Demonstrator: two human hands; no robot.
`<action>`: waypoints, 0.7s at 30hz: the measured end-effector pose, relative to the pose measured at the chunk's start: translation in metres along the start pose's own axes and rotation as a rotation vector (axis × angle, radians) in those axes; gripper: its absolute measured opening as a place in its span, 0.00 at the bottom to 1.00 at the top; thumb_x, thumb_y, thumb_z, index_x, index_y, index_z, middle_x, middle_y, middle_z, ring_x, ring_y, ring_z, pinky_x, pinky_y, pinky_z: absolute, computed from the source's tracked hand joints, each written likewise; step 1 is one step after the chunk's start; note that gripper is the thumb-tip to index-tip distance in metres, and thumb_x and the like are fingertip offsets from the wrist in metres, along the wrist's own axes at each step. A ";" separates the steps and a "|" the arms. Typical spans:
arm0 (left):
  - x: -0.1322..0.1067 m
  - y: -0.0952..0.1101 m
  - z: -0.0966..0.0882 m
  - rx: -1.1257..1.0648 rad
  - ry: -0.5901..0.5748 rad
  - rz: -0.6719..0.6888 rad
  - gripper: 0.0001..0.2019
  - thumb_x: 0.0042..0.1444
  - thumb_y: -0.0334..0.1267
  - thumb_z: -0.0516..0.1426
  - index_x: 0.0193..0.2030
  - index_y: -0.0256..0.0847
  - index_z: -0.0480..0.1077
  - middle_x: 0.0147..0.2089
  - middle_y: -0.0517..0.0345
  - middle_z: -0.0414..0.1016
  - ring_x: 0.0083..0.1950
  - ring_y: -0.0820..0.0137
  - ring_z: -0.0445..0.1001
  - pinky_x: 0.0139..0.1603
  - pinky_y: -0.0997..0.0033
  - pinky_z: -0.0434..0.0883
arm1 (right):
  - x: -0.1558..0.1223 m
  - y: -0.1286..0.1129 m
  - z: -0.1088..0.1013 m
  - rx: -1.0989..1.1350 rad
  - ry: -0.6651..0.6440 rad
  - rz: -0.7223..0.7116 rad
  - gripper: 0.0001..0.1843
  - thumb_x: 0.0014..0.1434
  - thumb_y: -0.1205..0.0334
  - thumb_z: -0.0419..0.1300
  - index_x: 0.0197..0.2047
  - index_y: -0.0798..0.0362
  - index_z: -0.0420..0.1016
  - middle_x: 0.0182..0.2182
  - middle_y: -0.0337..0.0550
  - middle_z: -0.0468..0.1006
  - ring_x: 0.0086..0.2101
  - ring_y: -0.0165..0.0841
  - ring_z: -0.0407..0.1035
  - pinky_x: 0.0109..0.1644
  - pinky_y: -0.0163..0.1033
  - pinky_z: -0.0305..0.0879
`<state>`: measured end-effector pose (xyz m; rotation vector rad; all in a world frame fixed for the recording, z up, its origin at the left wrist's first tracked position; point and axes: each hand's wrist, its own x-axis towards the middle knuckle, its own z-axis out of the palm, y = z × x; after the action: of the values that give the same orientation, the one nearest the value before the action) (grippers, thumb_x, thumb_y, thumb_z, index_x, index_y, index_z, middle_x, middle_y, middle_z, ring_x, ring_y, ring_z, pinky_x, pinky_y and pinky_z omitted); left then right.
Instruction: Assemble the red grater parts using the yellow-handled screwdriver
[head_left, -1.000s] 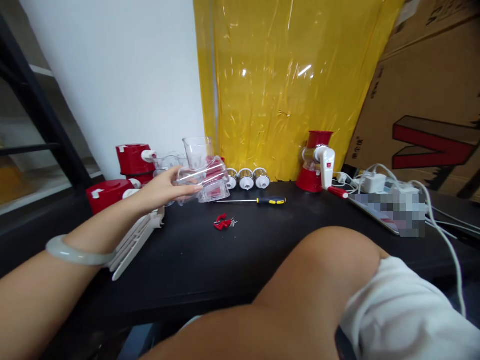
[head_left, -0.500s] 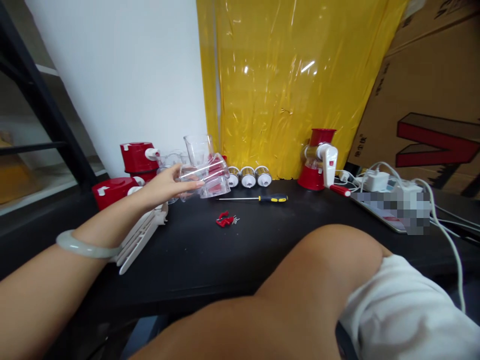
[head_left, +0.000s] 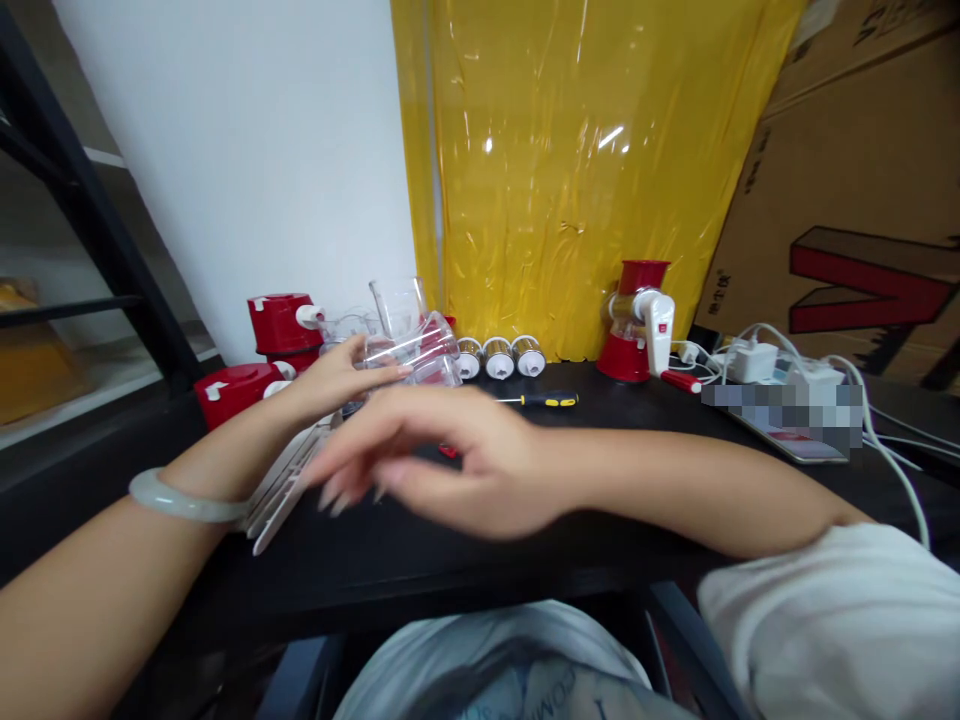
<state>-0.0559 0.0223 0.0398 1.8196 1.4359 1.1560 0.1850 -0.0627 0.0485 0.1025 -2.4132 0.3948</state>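
Observation:
My left hand (head_left: 330, 378) reaches out over the black table (head_left: 450, 560) and grips a clear plastic housing (head_left: 420, 350) at the back left, among other clear and red parts. A pale bangle (head_left: 176, 503) sits on that wrist. My right hand (head_left: 442, 460) hovers low over the table's middle, fingers spread and pointing left, holding nothing; its fingertips are blurred. It covers most of a small red part (head_left: 448, 451) lying on the table. A white slatted plastic piece (head_left: 289, 480) lies under my left forearm.
Red bases (head_left: 281, 322) stand at the back left. Three metal drum blades (head_left: 499, 357) line the yellow sheet (head_left: 585, 170). A screwdriver (head_left: 544, 400), an assembled red-and-white grater (head_left: 641, 320), white chargers with cables (head_left: 757, 362) and a cardboard box (head_left: 862, 200) fill the right.
My right arm has swung in from the lower right, and the hand now hovers over the table's middle. The left hand still holds the clear housing in about the same place.

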 end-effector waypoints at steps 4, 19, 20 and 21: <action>0.001 -0.002 0.000 0.064 0.047 -0.010 0.34 0.42 0.48 0.72 0.56 0.38 0.72 0.52 0.41 0.79 0.37 0.59 0.80 0.33 0.64 0.75 | -0.048 0.072 -0.034 -0.430 0.003 0.355 0.11 0.67 0.68 0.54 0.48 0.56 0.75 0.45 0.50 0.79 0.47 0.38 0.72 0.55 0.48 0.67; -0.007 0.007 0.009 0.481 0.027 0.064 0.40 0.41 0.62 0.67 0.57 0.38 0.71 0.53 0.41 0.78 0.49 0.48 0.78 0.47 0.55 0.73 | -0.103 0.116 -0.030 -0.983 -0.469 0.773 0.18 0.71 0.59 0.49 0.55 0.56 0.73 0.50 0.56 0.76 0.50 0.45 0.72 0.48 0.44 0.67; -0.007 0.007 0.009 0.489 0.022 0.069 0.40 0.42 0.62 0.67 0.57 0.38 0.71 0.52 0.42 0.78 0.48 0.48 0.78 0.47 0.55 0.73 | -0.105 0.117 -0.032 -0.988 -0.481 0.798 0.18 0.70 0.60 0.48 0.55 0.56 0.73 0.50 0.57 0.76 0.50 0.46 0.72 0.47 0.45 0.67; -0.007 0.007 0.010 0.491 0.020 0.073 0.40 0.42 0.62 0.67 0.57 0.38 0.71 0.51 0.43 0.78 0.48 0.49 0.78 0.46 0.55 0.73 | -0.108 0.118 -0.034 -0.989 -0.492 0.825 0.18 0.70 0.60 0.47 0.55 0.55 0.73 0.50 0.57 0.75 0.51 0.46 0.72 0.47 0.45 0.68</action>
<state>-0.0448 0.0146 0.0387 2.2038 1.7945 0.9078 0.2678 0.0565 -0.0258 -1.3818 -2.7336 -0.5776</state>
